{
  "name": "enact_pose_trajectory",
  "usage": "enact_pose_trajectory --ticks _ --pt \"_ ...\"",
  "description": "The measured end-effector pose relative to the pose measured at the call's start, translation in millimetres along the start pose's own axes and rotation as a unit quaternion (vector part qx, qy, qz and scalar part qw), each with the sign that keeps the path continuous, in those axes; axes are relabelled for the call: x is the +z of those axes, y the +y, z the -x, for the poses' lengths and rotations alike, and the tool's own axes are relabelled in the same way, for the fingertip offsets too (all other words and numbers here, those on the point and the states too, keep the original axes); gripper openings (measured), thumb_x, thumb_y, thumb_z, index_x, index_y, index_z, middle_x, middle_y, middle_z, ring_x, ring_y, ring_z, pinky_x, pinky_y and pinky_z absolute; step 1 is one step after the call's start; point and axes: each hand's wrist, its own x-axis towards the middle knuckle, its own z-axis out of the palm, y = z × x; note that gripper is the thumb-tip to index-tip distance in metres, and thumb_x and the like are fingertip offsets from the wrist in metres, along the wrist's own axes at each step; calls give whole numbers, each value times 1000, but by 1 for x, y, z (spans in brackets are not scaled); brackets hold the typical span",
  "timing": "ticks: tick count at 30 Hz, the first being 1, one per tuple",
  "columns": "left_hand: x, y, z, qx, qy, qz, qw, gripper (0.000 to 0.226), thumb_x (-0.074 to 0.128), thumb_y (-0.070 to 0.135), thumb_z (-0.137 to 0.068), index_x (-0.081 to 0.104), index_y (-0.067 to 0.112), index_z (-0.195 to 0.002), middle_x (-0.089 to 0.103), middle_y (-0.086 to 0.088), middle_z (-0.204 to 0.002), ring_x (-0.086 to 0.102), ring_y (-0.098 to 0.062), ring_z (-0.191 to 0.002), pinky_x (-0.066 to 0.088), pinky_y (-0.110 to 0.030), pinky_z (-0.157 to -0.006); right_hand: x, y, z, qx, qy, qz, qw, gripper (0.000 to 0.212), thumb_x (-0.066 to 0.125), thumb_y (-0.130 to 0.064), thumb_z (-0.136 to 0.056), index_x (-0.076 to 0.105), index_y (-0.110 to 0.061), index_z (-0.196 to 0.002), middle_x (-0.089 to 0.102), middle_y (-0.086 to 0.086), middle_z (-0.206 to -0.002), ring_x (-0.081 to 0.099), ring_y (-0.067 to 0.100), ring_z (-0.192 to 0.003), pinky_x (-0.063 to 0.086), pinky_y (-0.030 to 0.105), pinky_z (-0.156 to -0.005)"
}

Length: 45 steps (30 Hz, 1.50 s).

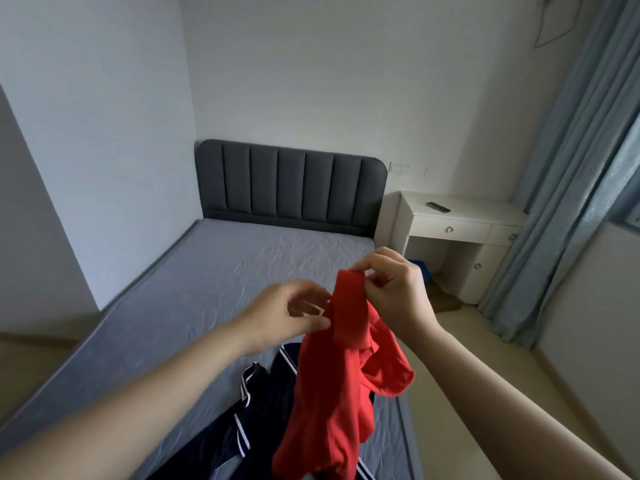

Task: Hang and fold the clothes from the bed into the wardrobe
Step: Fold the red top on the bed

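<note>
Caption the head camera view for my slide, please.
Right hand pinches a red garment aloft, left hand pinches its edge, over navy clothes on the bed.

A red garment (332,393) hangs over the foot of the bed (214,282). The right hand (394,292) pinches its top hem between thumb and fingers (372,277). The left hand (287,317) meets the garment's left edge, blurred, so its grip is unclear. Beneath lies a navy garment (280,382) with white stripes. A dark padded headboard (291,185) stands against the wall. Beside it, a white surface (485,209) carries a small dark device (438,207), next to a blue curtain (561,188).
</note>
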Motion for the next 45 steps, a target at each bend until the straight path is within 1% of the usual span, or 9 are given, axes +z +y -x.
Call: enact_pose_trajectory --ticks 7,14,22,26,28,34,37,40,45 --pt "30 -12 -4 7 115 -17 993 12 78 18 -77 68 17 -72 64 -2 -64 56 -9 -58 46 -32 -59 -9 -4 -3 150 -21 -89 984 29 64 10 -77 74 -17 -79 69 -3 -81 62 2 -60 50 14 -58" --pt "23 -8 -11 37 119 -31 992 15 76 18 -80 64 11 -73 55 6 -61 45 -6 -56 39 -25 -58 -12 -3 14 448 -120 -379 801 27 62 -3 -89 60 -5 -116 66 15 -106 69 25 -90 59 29 -79" --pt "-1 -9 -3 -147 -23 34 988 17 60 21 -93 60 12 -80 61 -2 -70 54 -11 -63 41 -24 -59 7 -3 24 378 -61 -362 850 30 65 9 -83 66 -8 -108 63 8 -90 62 20 -83 54 29 -79" --pt "-8 -7 -4 -205 -89 64 973 45 56 48 -89 68 11 -109 72 0 -108 66 -10 -102 46 -26 -96 23 -12 25 334 -72 -349 872 27 69 6 -80 70 -12 -100 65 13 -95 65 19 -82 56 29 -80" --pt "-14 -4 -6 -206 -95 53 972 33 56 40 -92 72 12 -101 72 -6 -105 67 -14 -96 48 -28 -92 29 -16 24 313 -73 -347 881 27 71 7 -79 71 -14 -97 66 14 -99 66 18 -82 57 31 -82" --pt "-41 2 -3 -148 29 -38 988 26 54 19 -94 63 -4 -84 62 -14 -78 54 -20 -72 40 -29 -69 38 0 32 319 -162 -338 871 41 76 -6 -79 64 -15 -117 67 5 -110 70 16 -93 56 25 -83" --pt "-45 6 -6 -123 155 -91 976 30 43 9 -92 38 11 -62 37 -5 -61 35 -17 -62 28 -30 -56 46 18 44 341 -210 -284 871 37 71 -13 -86 60 -17 -121 66 6 -115 67 13 -96 53 23 -84" --pt "-51 11 -8 -115 192 -119 967 31 37 20 -94 29 19 -64 32 -1 -63 30 -18 -63 25 -33 -60 54 36 55 361 -224 -232 875 36 69 -11 -87 60 -14 -122 65 8 -115 66 13 -96 52 24 -86" --pt "-60 15 -13 -119 192 -69 972 32 40 35 -101 60 10 -97 55 -2 -95 48 -15 -91 40 -35 -89 66 47 67 342 -279 -222 870 39 71 0 -82 61 -13 -118 66 7 -113 65 11 -98 53 19 -84"
